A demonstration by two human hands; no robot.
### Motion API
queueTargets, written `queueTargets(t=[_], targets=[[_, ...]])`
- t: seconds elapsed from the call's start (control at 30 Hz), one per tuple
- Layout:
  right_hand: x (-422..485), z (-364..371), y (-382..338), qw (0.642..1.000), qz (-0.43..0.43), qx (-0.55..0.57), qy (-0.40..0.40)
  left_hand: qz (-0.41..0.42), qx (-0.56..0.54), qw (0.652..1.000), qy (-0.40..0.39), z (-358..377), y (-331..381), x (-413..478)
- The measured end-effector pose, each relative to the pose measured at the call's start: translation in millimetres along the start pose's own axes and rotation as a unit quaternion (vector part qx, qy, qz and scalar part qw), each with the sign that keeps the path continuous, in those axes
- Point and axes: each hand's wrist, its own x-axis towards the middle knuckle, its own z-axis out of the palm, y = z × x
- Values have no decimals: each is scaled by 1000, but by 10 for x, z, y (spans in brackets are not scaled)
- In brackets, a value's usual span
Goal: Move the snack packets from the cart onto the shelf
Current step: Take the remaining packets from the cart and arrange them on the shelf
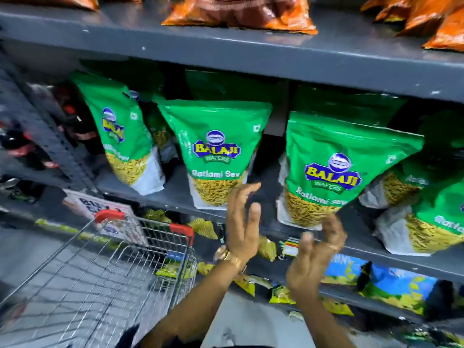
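Observation:
Several green Balaji Ratlami Sev packets stand on the grey middle shelf [173, 197]: one at the left [120, 136], one in the middle [216, 156], one right of centre [324, 172] that tilts forward over the shelf edge. My left hand [242, 222] is raised with fingers apart in front of the gap between the middle and right packets, holding nothing. My right hand [313, 254] is open just below the tilted packet, fingertips at its bottom edge. The wire cart [100, 259] with red corner caps stands at the lower left; I see no packets in its basket.
Orange packets [238, 13] lie on the shelf above. More green packets [439, 222] crowd the far right. Below are yellow-black packets [251, 285] and blue packets [389, 285]. A price tag [291, 244] hangs on the shelf edge. A sign [100, 204] stands behind the cart.

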Motion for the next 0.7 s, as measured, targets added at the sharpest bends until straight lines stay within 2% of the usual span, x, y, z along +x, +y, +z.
queueTargets(t=[0.03, 0.1, 0.17, 0.2, 0.37, 0.43, 0.57, 0.7], targets=[[-162, 82, -32, 998, -7, 0, -70, 37, 30, 998, 31, -148, -61, 9], [-339, 312, -105, 986, 4, 7, -168, 29, 52, 991, 123, -368, -110, 108], [-307, 584, -119, 978, 34, 20, -206, -49, 30, 979, 195, -502, -194, 294], [-216, 733, -117, 977, 57, 31, -201, -98, 11, 974, 205, -552, -292, 410], [543, 1362, 97, 974, 188, 42, -118, -284, -139, 941, 117, -747, -729, 956], [699, 1468, 213, 963, 228, 78, -118, -300, -176, 933, 93, -743, -721, 1112], [679, 1609, 269, 927, 279, 185, -170, -307, -246, 919, 32, -685, -601, 1206], [622, 1668, 450, 927, 290, 197, -134, -307, -248, 918, 35, -559, -640, 1169]])
